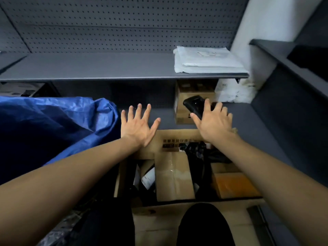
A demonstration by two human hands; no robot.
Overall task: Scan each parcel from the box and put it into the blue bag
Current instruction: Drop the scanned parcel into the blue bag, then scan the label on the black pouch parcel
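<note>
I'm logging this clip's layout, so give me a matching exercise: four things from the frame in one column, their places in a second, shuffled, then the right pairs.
Things:
1. blue bag
2. white mailers
3. black scanner
4. orange parcel

Places:
A. on the grey shelf, at its right end
B. inside the open cardboard box, right side
C. on the floor to the left of the box
D. under the fingers of the right hand

Pairs: 1-C, 2-A, 3-D, 4-B
</note>
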